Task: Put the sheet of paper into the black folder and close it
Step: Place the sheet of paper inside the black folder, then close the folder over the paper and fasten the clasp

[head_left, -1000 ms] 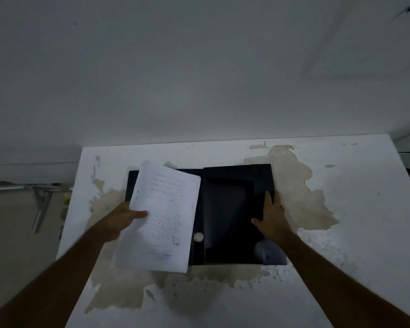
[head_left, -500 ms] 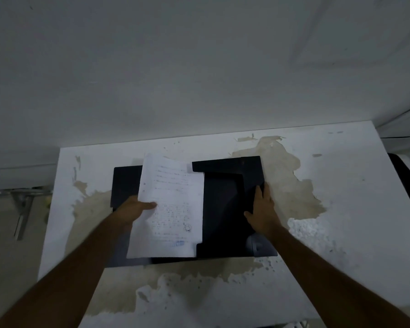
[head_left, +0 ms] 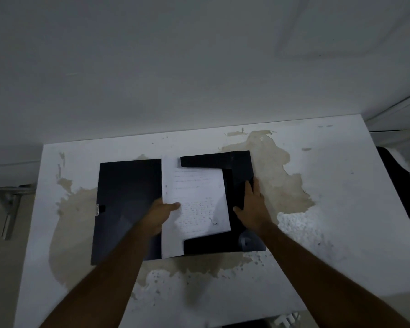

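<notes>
I am wearing nothing on either arm: both forearms are showing bare from the bottom edge of the frame up to the wrists, with no sleeve reaching into view. My left hand (head_left: 160, 215) and my right hand (head_left: 255, 208) are likewise showing bare, ungloved; the dim light is hiding finer detail.

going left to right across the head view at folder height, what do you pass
metal bracket → clasp on the black folder's left flap → left hand → sheet of paper → right hand → bare patch of table
</notes>
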`<state>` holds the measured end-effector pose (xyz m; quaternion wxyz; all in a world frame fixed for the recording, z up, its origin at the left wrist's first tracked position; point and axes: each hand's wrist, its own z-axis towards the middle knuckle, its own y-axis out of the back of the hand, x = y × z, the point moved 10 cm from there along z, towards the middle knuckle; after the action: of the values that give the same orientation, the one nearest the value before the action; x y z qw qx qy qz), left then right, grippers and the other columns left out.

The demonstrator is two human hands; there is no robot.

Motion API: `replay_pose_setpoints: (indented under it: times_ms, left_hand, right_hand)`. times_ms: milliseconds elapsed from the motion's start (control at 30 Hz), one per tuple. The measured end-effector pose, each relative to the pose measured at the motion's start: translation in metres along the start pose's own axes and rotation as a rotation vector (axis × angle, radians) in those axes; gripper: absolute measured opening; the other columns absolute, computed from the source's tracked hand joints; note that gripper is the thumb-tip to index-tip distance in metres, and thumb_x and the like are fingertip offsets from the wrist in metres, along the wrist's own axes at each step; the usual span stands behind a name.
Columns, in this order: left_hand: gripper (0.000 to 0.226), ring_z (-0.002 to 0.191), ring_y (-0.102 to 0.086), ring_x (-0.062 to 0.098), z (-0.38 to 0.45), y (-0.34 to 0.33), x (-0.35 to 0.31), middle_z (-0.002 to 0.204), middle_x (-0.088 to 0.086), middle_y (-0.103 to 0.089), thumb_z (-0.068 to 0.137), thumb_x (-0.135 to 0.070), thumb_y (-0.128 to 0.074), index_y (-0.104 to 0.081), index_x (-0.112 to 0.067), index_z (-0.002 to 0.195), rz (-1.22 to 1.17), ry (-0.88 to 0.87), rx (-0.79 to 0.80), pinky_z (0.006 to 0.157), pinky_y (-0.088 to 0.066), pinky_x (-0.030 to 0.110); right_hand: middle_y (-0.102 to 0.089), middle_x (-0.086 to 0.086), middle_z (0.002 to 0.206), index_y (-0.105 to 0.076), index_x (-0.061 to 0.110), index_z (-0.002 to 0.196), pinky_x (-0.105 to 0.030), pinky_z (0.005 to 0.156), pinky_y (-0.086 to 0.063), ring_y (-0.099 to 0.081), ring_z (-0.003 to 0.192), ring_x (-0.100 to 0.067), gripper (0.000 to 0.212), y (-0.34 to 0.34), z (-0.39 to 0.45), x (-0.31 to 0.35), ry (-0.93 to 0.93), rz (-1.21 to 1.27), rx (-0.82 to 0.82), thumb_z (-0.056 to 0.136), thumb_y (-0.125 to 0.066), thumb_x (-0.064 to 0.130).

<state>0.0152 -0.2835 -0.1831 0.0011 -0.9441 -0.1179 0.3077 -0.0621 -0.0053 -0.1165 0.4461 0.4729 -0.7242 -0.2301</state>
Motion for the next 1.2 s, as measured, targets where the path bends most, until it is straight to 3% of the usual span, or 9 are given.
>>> replay_pose_setpoints:
  times_ms: [167, 400, 467, 567, 633, 733, 833, 1000, 1200]
  left_hand:
    - [0.034, 0.091, -0.072, 0.020, 0.006, -0.040, 0.001, 0.114, 0.005, -0.073, 0.095, -0.011, -0.070, -0.066, -0.006, 0.128, 0.050, 0.021, 0.014, 0.067, -0.060, 0.028]
    - [0.040, 0.100, -0.068, 0.029, 0.006, -0.087, 0.007, 0.121, 0.014, -0.070, 0.095, -0.013, -0.069, -0.062, -0.003, 0.133, 0.114, 0.068, 0.007, 0.084, -0.058, 0.039]
    - [0.038, 0.102, -0.067, 0.030, 0.005, -0.095, 0.008, 0.123, 0.016, -0.069, 0.096, -0.011, -0.067, -0.062, -0.003, 0.133, 0.088, 0.069, -0.040, 0.084, -0.057, 0.040]
    - [0.042, 0.091, -0.067, 0.022, -0.002, -0.089, -0.001, 0.110, 0.006, -0.070, 0.089, -0.015, -0.076, -0.063, -0.003, 0.127, 0.130, -0.014, -0.213, 0.072, -0.055, 0.030]
    - [0.052, 0.101, -0.068, 0.027, -0.010, -0.080, -0.010, 0.112, 0.005, -0.066, 0.083, -0.018, -0.082, -0.058, -0.001, 0.126, 0.228, -0.089, -0.349, 0.076, -0.055, 0.031]
    - [0.065, 0.114, -0.065, 0.032, -0.017, -0.074, -0.017, 0.126, 0.014, -0.064, 0.078, -0.025, -0.085, -0.054, 0.002, 0.129, 0.392, -0.151, -0.372, 0.089, -0.058, 0.040]
    - [0.077, 0.124, -0.054, 0.036, -0.036, -0.033, -0.029, 0.135, 0.019, -0.054, 0.078, -0.046, -0.079, -0.052, -0.004, 0.137, 0.700, -0.164, -0.516, 0.101, -0.050, 0.049]
    - [0.076, 0.131, -0.040, 0.047, -0.067, 0.081, -0.026, 0.144, 0.023, -0.042, 0.080, -0.042, -0.078, -0.046, -0.007, 0.139, 0.996, -0.076, -0.754, 0.105, -0.039, 0.057]
    - [0.144, 0.138, -0.031, 0.052, -0.076, 0.154, 0.002, 0.154, 0.024, -0.027, 0.046, -0.065, -0.091, -0.015, -0.012, 0.156, 0.789, 0.115, -0.826, 0.105, -0.034, 0.072]
  right_hand:
    - [0.008, -0.009, 0.167, -0.011, 0.011, 0.158, -0.048, 0.114, -0.036, -0.025, 0.147, -0.040, 0.093, -0.001, 0.001, -0.004, 0.014, 0.012, 0.010, 0.089, -0.070, 0.023]
    - [0.009, -0.008, 0.167, -0.011, 0.012, 0.158, -0.048, 0.114, -0.037, -0.024, 0.147, -0.038, 0.090, -0.001, 0.001, -0.004, 0.045, -0.013, 0.006, 0.090, -0.069, 0.024]
    - [0.009, -0.008, 0.168, -0.011, 0.012, 0.158, -0.047, 0.113, -0.038, -0.025, 0.147, -0.037, 0.090, -0.001, 0.002, -0.005, 0.046, -0.022, -0.001, 0.090, -0.069, 0.024]
    - [0.009, -0.009, 0.167, -0.011, 0.011, 0.158, -0.047, 0.113, -0.038, -0.026, 0.146, -0.037, 0.090, -0.002, 0.002, -0.005, 0.047, -0.028, 0.000, 0.090, -0.069, 0.023]
    - [0.009, -0.009, 0.167, -0.010, 0.011, 0.158, -0.048, 0.113, -0.038, -0.025, 0.146, -0.037, 0.091, -0.002, 0.002, -0.005, 0.039, -0.039, -0.002, 0.090, -0.069, 0.024]
    - [0.008, -0.010, 0.167, -0.010, 0.011, 0.158, -0.048, 0.113, -0.038, -0.024, 0.147, -0.037, 0.091, -0.002, 0.002, -0.004, 0.035, -0.037, -0.001, 0.090, -0.069, 0.024]
    - [0.009, -0.009, 0.167, -0.010, 0.011, 0.158, -0.047, 0.114, -0.037, -0.023, 0.147, -0.037, 0.091, -0.002, 0.000, -0.003, 0.047, -0.031, -0.003, 0.090, -0.069, 0.023]
    - [0.008, -0.011, 0.167, -0.009, 0.009, 0.158, -0.050, 0.113, -0.041, -0.022, 0.147, -0.039, 0.090, -0.005, 0.000, -0.003, 0.043, -0.063, -0.013, 0.090, -0.066, 0.023]
    - [0.004, -0.014, 0.167, -0.009, 0.006, 0.157, -0.053, 0.116, -0.035, -0.018, 0.148, -0.042, 0.089, -0.008, -0.003, 0.000, -0.006, -0.125, -0.052, 0.089, -0.063, 0.025]
